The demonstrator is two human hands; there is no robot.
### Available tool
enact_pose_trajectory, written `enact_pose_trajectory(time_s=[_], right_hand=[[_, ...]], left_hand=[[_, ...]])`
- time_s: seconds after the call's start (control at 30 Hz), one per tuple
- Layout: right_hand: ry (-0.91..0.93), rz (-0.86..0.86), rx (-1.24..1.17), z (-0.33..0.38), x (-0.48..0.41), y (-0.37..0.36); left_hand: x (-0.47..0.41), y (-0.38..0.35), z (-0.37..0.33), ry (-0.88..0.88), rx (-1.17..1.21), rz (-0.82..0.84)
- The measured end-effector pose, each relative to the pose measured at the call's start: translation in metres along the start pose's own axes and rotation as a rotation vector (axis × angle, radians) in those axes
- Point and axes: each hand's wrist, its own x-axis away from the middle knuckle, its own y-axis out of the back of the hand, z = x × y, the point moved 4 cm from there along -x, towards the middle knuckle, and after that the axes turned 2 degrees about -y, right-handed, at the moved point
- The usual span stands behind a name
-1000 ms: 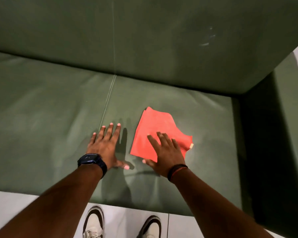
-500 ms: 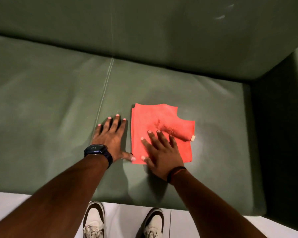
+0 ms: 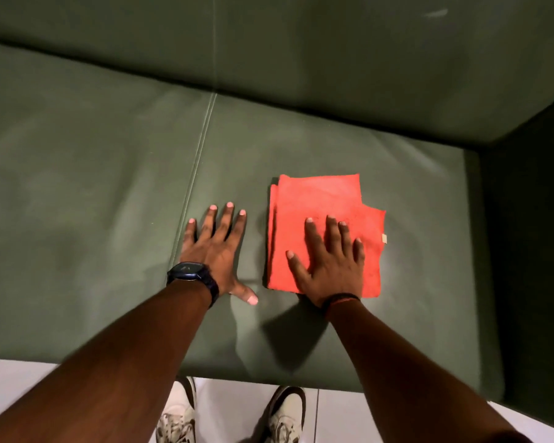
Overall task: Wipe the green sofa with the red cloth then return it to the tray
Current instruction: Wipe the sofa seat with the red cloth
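Red cloth lies folded flat on the seat of the green sofa, right of the seam, and my right hand presses on its near half with fingers spread wide, gripping nothing. Nearest me, my shoes stand on the pale floor at the seat's front edge. My left hand is braced flat and open on the bare cushion just beside the cloth, not touching it. Since I only press down, I judge the loose folded layers could slide apart or bunch as I push. Farther off, the backrest and armrest look unreached. No tray is in view.
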Motion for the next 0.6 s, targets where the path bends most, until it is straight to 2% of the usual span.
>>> enact_pose_trajectory(time_s=[0.07,0.13,0.23,0.33,0.4,0.5,0.6], right_hand=[[-0.031,0.023,-0.006,0.02,0.009,-0.005],[0.061,0.047,0.022,0.037,0.023,-0.01],[0.14,0.019,0.067,0.022,0.016,-0.002],[-0.034,-0.013,0.055,-0.001,-0.009,0.007],[-0.065,-0.01,0.03,0.005,-0.011,0.003],[0.075,0.01,0.024,0.032,0.011,-0.008],[0.163,0.012,0.054,0.023,0.018,-0.005]], left_hand=[[-0.001,0.001,0.001,-0.007,-0.01,0.007],[-0.003,0.002,0.003,-0.01,-0.011,-0.001],[-0.003,0.002,0.004,-0.018,-0.017,-0.004],[-0.002,0.0,0.004,-0.018,-0.024,0.002],[-0.002,0.0,0.003,-0.025,-0.029,-0.005],[-0.003,-0.001,0.005,-0.029,-0.017,-0.006],[-0.004,0.0,0.004,-0.033,-0.011,0.006]])
